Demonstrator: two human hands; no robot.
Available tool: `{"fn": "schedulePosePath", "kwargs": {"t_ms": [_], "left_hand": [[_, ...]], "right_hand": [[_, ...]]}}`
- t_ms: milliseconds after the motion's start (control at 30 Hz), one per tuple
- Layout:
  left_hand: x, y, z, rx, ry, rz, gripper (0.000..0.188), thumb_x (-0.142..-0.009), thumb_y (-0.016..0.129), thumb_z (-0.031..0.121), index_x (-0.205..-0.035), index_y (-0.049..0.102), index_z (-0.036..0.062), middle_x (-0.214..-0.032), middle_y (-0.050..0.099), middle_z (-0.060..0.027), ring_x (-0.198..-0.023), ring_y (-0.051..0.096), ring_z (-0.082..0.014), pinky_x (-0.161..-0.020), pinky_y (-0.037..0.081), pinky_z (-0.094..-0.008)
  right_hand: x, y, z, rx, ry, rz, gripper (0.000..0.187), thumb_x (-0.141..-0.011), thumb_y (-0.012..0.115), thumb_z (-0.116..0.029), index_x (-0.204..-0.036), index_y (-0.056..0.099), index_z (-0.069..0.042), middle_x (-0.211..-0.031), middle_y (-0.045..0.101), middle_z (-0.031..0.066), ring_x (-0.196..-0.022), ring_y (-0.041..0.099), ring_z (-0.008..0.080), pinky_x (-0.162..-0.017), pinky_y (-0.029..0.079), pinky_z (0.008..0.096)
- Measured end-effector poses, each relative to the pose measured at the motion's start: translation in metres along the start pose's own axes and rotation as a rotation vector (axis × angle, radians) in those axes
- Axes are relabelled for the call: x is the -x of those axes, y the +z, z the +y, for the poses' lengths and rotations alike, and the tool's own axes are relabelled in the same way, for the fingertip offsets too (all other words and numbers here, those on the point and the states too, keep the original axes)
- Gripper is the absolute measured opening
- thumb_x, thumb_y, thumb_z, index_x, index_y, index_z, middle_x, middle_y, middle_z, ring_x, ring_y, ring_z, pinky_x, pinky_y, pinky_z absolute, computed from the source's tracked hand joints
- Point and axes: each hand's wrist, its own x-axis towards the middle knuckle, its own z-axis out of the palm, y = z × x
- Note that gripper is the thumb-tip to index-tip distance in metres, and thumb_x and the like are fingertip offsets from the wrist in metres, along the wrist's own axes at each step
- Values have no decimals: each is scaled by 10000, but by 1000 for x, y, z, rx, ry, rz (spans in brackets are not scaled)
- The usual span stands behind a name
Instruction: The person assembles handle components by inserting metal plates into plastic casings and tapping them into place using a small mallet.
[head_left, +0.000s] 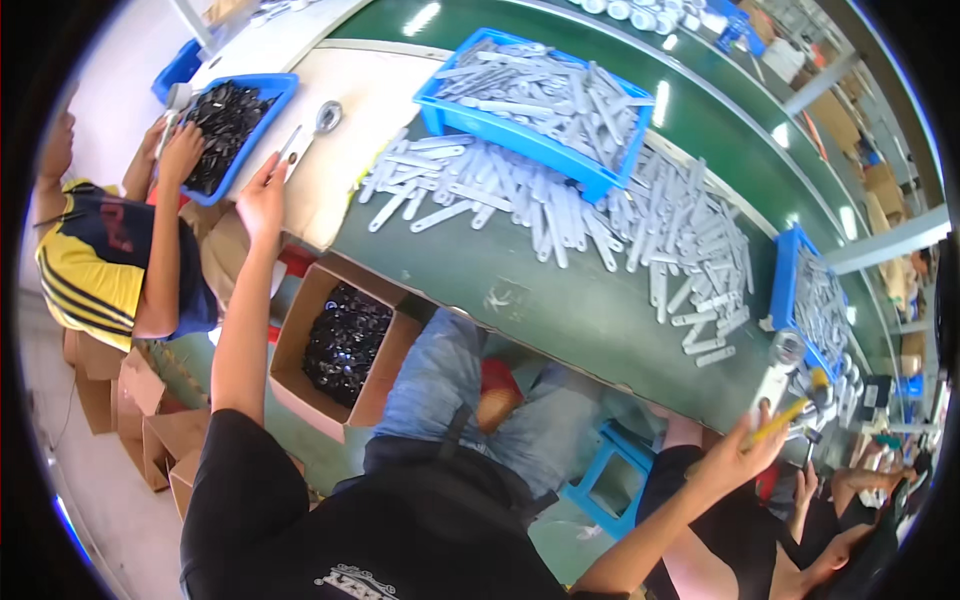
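My left hand reaches forward to the pale table at the left. Its fingers are closed at the lower end of a grey handle with a round ring head. My right hand, out at the right beyond the green table's edge, grips a hammer by its yellow handle. Another grey handle with a ring head rises from the same hand. Many flat grey handles lie heaped on the green table, and a blue bin behind them is piled with more.
A cardboard box of small black parts stands by my legs. At left, a person handles parts over a blue tray of black pieces. Another blue bin stands at right, near co-workers and a blue stool.
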Motion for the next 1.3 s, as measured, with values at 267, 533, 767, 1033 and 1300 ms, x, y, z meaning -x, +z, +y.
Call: {"fn": "schedulePosePath", "kwargs": {"t_ms": [267,533,767,1033,1300], "left_hand": [[53,11,71,-127,539,-66,248,-918,778,128,-1146,736,40,-1101,724,-162,-1068,685,-345,-947,542,-442],[154,52,136,87,718,-475,209,-823,850,162,-1002,810,61,-1014,709,-144,-959,681,-349,-866,559,-442],[134,17,148,-136,873,-223,116,-877,762,36,-992,744,26,-1018,755,-115,-951,682,-328,-873,540,-444],[227,-13,253,466,678,-1095,25,-982,710,90,-981,724,70,-809,641,-89,-782,639,-319,-747,506,-436],[257,39,272,282,947,-794,405,-798,864,352,-1126,768,135,-1305,656,-45,-1350,507,-340,-1172,322,-582]], "right_hand": [[14,-3,-87,-1321,816,-414,425,-1078,630,-187,-1443,519,2,-980,678,108,-460,396,39,-370,300,197],[20,57,-142,-1183,941,-909,380,-1095,610,-292,-1390,588,-54,-943,757,159,-448,438,57,-380,308,232],[19,40,-135,-1101,851,-757,436,-1085,620,-218,-1462,569,-4,-659,633,49,-412,415,51,-383,310,235],[41,-5,-160,-1294,680,-764,345,-1039,691,-116,-1362,663,1,-944,721,57,-494,498,23,-424,358,200],[52,-3,-122,-1138,815,-549,191,-1000,751,-103,-1133,738,34,-695,657,43,-441,500,56,-400,348,214]]}}
